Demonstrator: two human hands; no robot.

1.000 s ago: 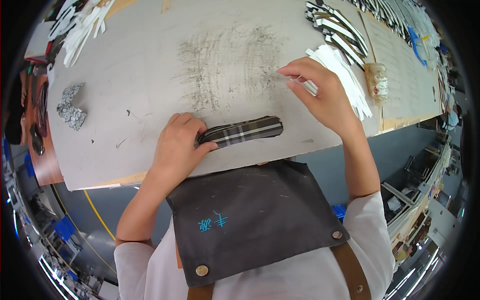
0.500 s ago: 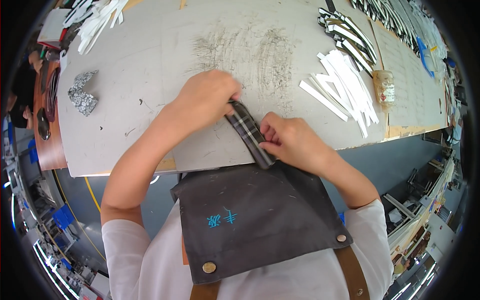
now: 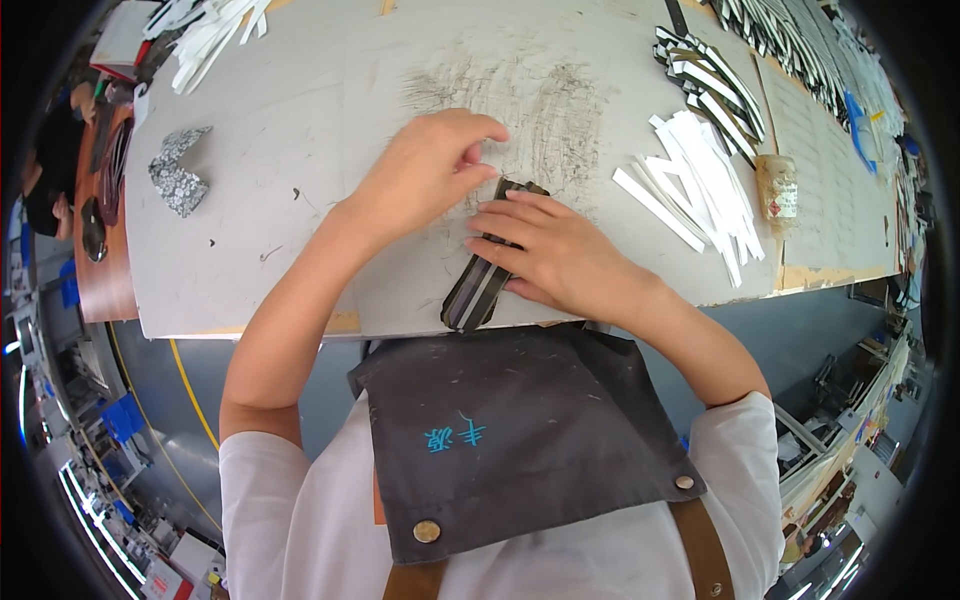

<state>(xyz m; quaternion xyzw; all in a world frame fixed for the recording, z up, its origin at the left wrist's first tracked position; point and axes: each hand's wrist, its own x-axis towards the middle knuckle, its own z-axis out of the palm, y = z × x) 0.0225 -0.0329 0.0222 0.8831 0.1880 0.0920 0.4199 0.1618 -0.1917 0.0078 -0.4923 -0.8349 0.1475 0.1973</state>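
A dark plaid folded fabric strip lies slantwise under the person's right hand, whose spread fingers cross its upper half and hide part of it. Its lower end shows near the front edge of the pale grey, scuffed desk. The left hand is at the strip's far end, thumb and fingers parted; whether the thumb touches the fabric cannot be told. Blue-grey floor shows beyond the desk edge, and a reddish-brown wooden table stands at the left.

Right of the hands lie loose flat white strips, with a bundle of black-and-white strips behind and a cloudy amber bottle beside them. A curved grey floral fabric piece rests on the left.
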